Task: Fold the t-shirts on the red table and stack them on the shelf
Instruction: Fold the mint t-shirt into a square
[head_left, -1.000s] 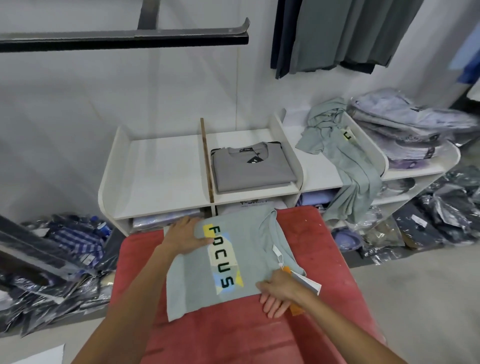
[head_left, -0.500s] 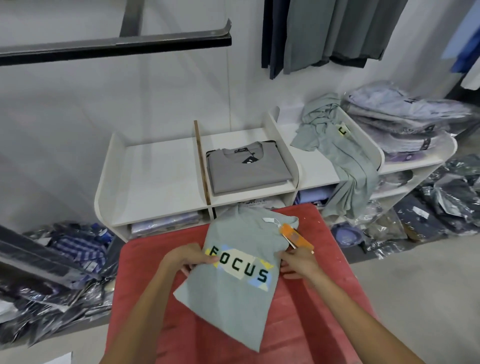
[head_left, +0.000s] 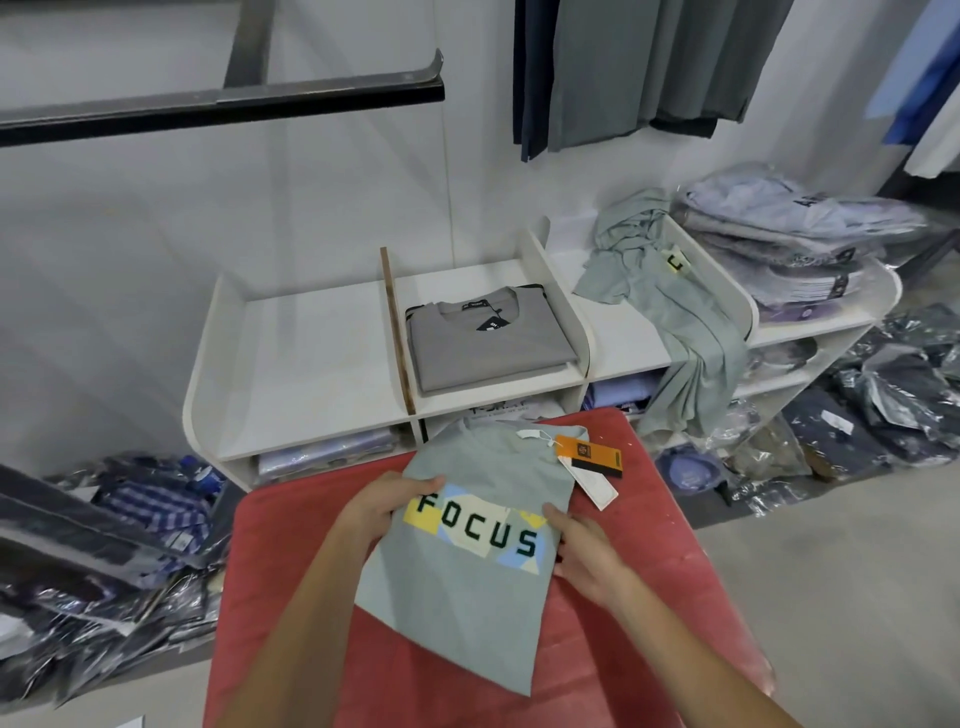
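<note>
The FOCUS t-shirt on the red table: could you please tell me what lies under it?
Under the FOCUS t-shirt only the red table shows around its edges. Both hands grip its sides, left hand, right hand; their fingers beneath and anything else underneath are covered.

Shirt under our hands: we see a pale sage-green cotton t-shirt (head_left: 457, 613) with dark green "FOCUS" letters on a cream, yellow and light-blue patchwork band (head_left: 475, 530).
Tags: we note an orange-and-black card hang tag (head_left: 589, 454) over a white one.
Table: we work on a red tabletop (head_left: 291, 571).
Shelf: our white shelf unit (head_left: 311, 364) holds a folded plain grey t-shirt (head_left: 488, 348).
Floor, left: we spot a blue-and-white checked garment (head_left: 161, 512).
</note>
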